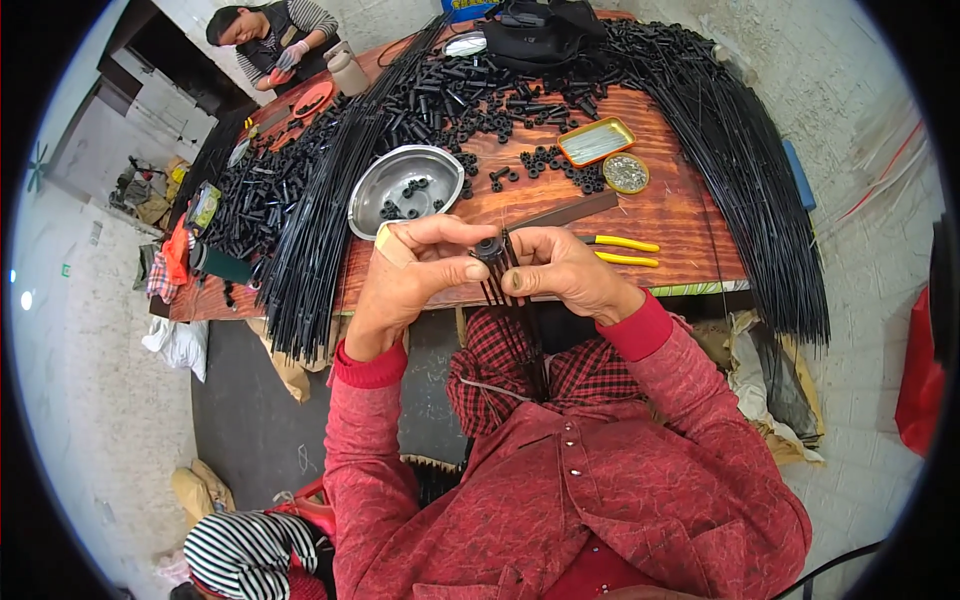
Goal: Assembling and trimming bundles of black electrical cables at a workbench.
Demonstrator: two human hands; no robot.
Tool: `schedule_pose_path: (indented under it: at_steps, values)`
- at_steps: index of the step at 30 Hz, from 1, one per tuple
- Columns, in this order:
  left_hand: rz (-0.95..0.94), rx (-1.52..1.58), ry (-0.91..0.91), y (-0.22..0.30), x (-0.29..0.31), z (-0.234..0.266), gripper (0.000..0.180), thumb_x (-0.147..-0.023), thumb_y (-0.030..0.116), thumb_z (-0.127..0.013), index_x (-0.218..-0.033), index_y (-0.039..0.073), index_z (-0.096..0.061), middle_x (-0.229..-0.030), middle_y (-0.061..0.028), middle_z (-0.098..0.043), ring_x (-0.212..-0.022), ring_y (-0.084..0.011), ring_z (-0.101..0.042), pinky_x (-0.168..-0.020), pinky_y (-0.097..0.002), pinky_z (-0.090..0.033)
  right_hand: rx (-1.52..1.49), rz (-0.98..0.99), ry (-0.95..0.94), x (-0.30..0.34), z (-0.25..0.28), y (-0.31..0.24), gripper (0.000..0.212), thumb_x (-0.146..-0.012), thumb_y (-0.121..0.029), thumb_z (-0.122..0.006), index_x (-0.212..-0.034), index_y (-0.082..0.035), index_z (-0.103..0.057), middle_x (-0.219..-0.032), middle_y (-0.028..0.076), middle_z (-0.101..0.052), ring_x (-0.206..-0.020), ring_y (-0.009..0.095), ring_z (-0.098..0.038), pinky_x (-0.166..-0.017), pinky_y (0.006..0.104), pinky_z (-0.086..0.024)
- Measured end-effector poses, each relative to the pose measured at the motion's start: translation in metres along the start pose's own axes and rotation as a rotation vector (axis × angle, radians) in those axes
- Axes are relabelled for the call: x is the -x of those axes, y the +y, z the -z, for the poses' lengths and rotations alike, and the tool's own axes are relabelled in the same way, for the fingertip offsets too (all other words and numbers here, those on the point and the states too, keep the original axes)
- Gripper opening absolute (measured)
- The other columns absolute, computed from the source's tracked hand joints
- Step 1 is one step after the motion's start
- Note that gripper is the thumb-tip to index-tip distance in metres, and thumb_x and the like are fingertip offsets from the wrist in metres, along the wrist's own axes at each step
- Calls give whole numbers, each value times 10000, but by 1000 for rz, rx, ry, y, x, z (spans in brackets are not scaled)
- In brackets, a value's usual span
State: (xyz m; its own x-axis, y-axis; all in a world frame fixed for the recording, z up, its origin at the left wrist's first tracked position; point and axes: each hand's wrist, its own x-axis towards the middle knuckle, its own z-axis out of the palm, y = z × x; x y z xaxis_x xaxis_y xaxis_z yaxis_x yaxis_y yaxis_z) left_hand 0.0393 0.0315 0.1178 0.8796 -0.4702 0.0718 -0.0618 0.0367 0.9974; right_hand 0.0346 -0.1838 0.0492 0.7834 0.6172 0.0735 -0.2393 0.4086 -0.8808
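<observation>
Dead centre, left hand [395, 280] pinches a black cap [488, 247], right hand [575, 272] the rods [515, 322]; half-joined, I'd guess. Tons of strands [740, 180] left at 2 o'clock.

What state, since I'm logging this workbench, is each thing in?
Left hand, pinching a black cylindrical part
Right hand, pinching thin black rods
Adhesive bandage, stuck on the left hand
Steel bowl, uncovered, a few black pieces inside
Yellow-rimmed tray, uncovered, holding thin pale rods
Round dish, uncovered, filled with small pieces
Yellow-handled pliers, lying down, handles apart, tip hidden
</observation>
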Motion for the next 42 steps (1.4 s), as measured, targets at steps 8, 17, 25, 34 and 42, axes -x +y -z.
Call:
schedule_pose_path:
  at_steps: [8,17,25,34,42]
  values:
    - [-105,249,-163,-30,-17,4,348,-678,-16,-813,-1013,-15,-716,-939,-47,-639,-844,-114,-580,-776,-256,-472,-62,-33,-89,-2,8,6,358,-807,-236,-805,-1051,-28,-647,-889,29,-674,-746,95,-621,-667,233,-504]
    - [-173,285,-260,-29,-27,-7,365,-628,104,-894,-929,110,-687,-897,-9,-488,-840,-115,-473,-732,-236,-369,-139,-65,-155,0,12,5,312,-821,-226,-799,-1024,-44,-647,-880,-9,-638,-769,65,-582,-679,201,-457]
    - [-224,314,-274,-49,-34,14,370,-626,66,-869,-955,71,-701,-950,-6,-520,-906,-122,-488,-782,-258,-388,-54,-10,-24,-2,-6,5,316,-830,-221,-790,-1052,-51,-642,-899,-2,-663,-765,80,-622,-692,238,-505]
    - [-63,22,277,-29,3,-4,368,-800,26,-773,-1153,-10,-675,-915,13,-638,-794,-42,-573,-725,-189,-467,125,261,344,-15,-32,19,207,-896,-160,-733,-994,-24,-612,-825,-27,-618,-705,26,-554,-586,190,-443]
    - [-27,-116,341,-7,10,-12,327,-798,3,-770,-1114,3,-687,-882,9,-664,-757,-35,-578,-683,-177,-471,454,254,386,-21,-33,25,215,-881,-174,-750,-940,-23,-609,-765,-36,-582,-650,16,-503,-529,197,-396]
